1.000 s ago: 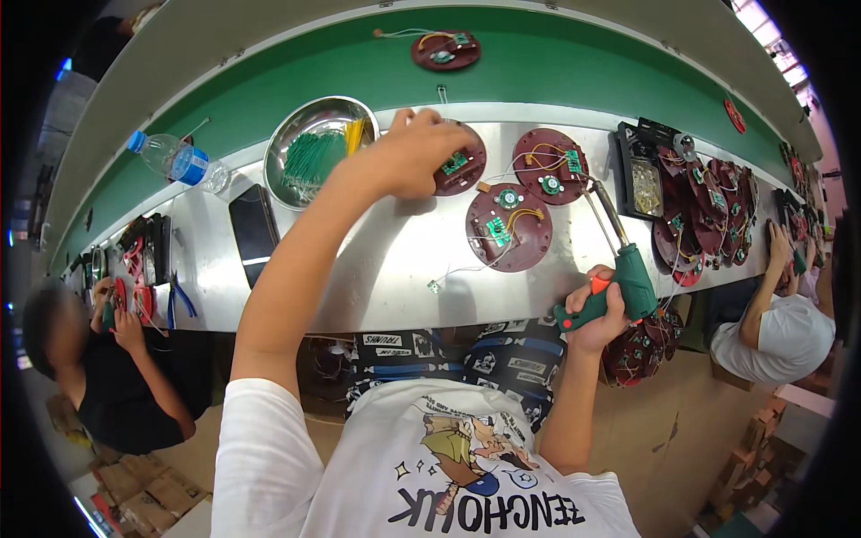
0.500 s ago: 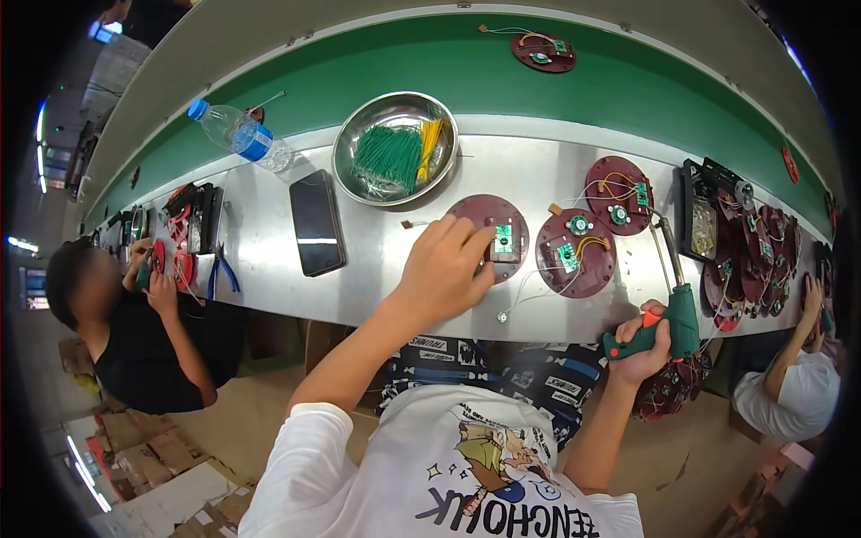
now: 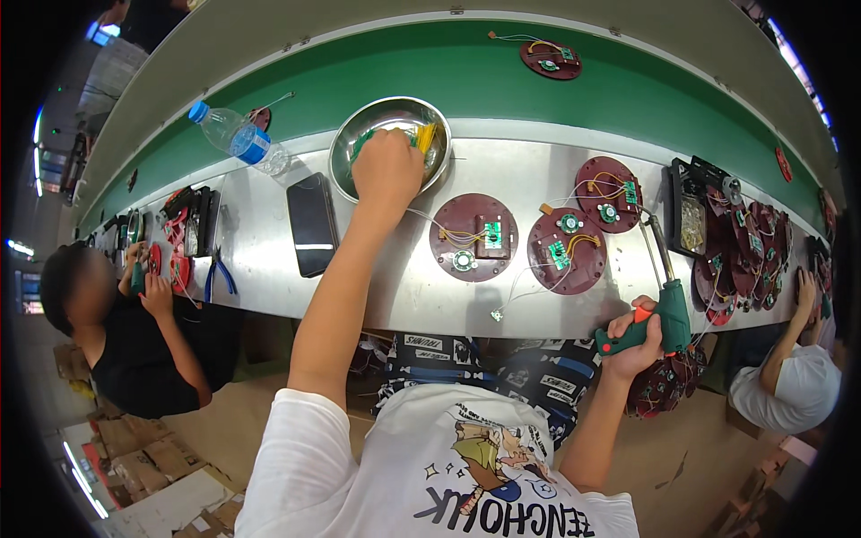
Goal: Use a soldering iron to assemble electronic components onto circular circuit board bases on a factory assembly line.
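My left hand (image 3: 389, 170) reaches into the steel bowl (image 3: 341, 170), over the green wires (image 3: 360, 143) and beside the yellow wires (image 3: 425, 136). Its fingertips are hidden behind the hand. My right hand (image 3: 639, 350) is closed around the green-handled soldering gun (image 3: 675, 314), which has a red trigger, and its metal tip points up by a round maroon board (image 3: 594, 199). Nearer me, another maroon disc (image 3: 574, 273) overlaps that one. A third maroon disc (image 3: 466, 211), with a small green circuit board and yellow wires, lies flat right of my left forearm.
A black phone (image 3: 310, 224) and a plastic water bottle (image 3: 240, 136) are left of the bowl. Several stacked maroon discs (image 3: 758, 238) and a black box (image 3: 686, 211) stand at the right. Blue pliers (image 3: 218, 276) lie at left, near a co-worker (image 3: 134, 332); another co-worker (image 3: 789, 386) sits right.
My left hand has moved from the third maroon disc up and left into the bowl, uncovering that disc's wires. My right hand still holds the soldering gun in nearly the same place.
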`<state>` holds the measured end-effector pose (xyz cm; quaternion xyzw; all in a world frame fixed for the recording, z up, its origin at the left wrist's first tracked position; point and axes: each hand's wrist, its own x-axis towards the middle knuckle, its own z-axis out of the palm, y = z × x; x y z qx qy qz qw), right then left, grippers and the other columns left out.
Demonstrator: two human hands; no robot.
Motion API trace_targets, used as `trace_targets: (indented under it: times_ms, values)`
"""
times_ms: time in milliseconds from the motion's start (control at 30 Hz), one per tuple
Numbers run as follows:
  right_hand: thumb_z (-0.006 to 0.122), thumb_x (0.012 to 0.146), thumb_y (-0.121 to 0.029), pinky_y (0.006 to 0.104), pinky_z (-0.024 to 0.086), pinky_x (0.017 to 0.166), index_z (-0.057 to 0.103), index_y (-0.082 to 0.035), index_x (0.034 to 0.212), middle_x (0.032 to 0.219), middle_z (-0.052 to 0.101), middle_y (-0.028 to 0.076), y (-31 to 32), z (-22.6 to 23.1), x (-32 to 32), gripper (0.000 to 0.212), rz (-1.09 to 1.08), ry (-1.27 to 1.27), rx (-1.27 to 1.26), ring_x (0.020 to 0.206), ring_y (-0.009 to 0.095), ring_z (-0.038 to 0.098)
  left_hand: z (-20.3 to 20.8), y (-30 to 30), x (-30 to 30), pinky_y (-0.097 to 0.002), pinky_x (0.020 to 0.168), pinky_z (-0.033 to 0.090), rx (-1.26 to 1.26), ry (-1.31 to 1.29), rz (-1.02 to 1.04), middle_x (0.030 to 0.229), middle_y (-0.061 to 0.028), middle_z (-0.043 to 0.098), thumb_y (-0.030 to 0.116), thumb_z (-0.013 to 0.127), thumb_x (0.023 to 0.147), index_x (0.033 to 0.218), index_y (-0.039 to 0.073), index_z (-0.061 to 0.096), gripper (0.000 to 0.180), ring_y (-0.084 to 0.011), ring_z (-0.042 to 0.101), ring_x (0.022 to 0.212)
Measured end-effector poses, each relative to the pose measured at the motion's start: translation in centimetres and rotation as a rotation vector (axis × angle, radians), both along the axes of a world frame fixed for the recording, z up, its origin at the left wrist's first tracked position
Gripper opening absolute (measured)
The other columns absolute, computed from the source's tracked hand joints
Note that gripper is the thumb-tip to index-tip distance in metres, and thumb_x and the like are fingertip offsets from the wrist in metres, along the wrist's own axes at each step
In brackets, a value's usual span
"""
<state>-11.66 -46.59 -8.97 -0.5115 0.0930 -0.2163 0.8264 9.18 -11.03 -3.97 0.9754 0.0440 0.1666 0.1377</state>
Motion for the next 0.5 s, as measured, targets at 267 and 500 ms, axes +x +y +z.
trace_targets:
  times_ms: [267, 500]
  values:
    - [0.042, 0.103, -0.029, 0.0259, 0.041, 0.045, 0.051, 0.003, 0.109, 0.107, 0.053, 0.014, -0.3, -0.1, -0.1, 0.033, -0.005, 0.002, 0.002, 0.049, 0.009, 0.047, -0.1, 1.8, 0.5, -0.0351, 0.079, 0.054, -0.326, -0.163, -0.092, 0.088, -0.0137, 0.074, 0.013, 0.07, 0.081, 0.091, 0.0, 0.074, 0.018, -0.0253, 0.071, 0.082]
    - [0.043, 0.102, -0.029, 0.0258, 0.042, 0.045, 0.05, 0.003, 0.11, 0.107, 0.054, 0.015, -0.6, 0.2, -0.3, 0.034, 0.037, 0.011, -0.027, 0.049, 0.01, 0.048, 1.5, 3.0, -0.3, -0.0257, 0.076, 0.052, -0.884, -0.194, -0.155, 0.091, -0.0076, 0.075, 0.009, 0.07, 0.086, 0.095, -0.003, 0.074, 0.015, -0.0133, 0.069, 0.082]
